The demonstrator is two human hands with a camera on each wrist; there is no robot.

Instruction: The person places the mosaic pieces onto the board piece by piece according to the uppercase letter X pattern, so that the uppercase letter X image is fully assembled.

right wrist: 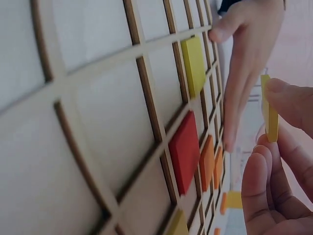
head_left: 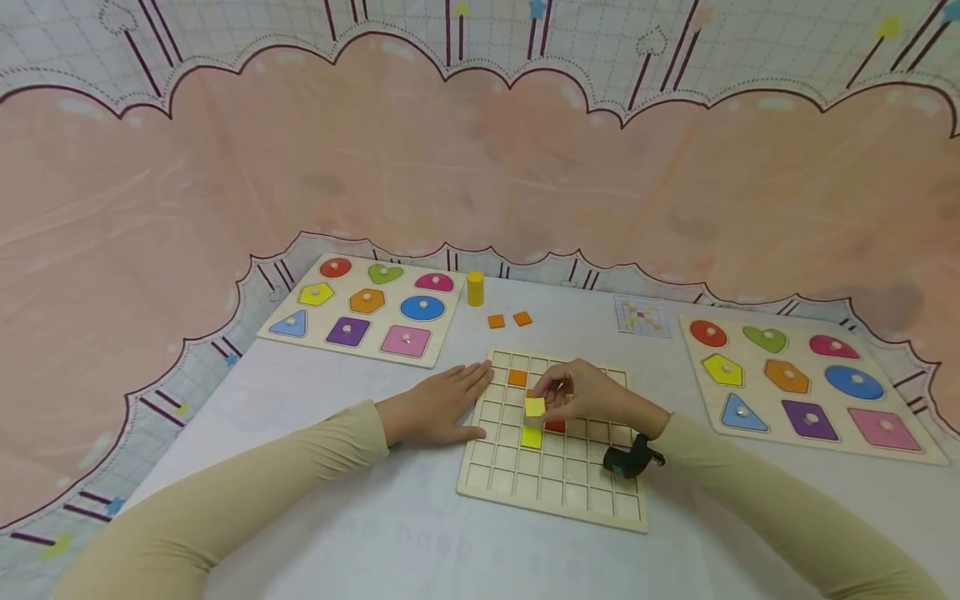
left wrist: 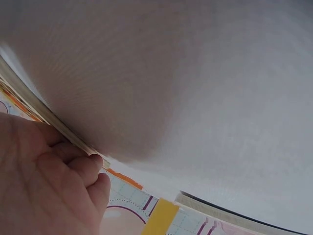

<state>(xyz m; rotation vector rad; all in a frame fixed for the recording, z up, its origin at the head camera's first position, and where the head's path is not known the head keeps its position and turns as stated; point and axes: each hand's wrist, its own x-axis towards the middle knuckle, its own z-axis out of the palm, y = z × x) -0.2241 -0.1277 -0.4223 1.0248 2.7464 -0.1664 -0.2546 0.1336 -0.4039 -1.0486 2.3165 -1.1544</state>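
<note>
A wooden grid board [head_left: 491, 467] lies in the middle of the table. In its cells sit an orange tile [head_left: 517, 377], a red tile [head_left: 556, 427] and a yellow tile [head_left: 531, 437]. My right hand [head_left: 546, 398] hovers over the board and pinches another yellow square tile [head_left: 535, 407] between thumb and fingers. In the right wrist view that tile [right wrist: 270, 115] stands on edge above the red tile [right wrist: 185, 152]. My left hand [head_left: 465, 402] lies flat on the table, its straight fingers touching the board's left edge [left wrist: 54, 122].
Two loose orange tiles [head_left: 508, 320] and a yellow cylinder [head_left: 475, 288] lie beyond the board. A small pattern card [head_left: 642, 317] sits at the back right. Shape puzzle boards stand at the left [head_left: 300, 337] and the right [head_left: 922, 454]. A pink curtain hangs behind the table.
</note>
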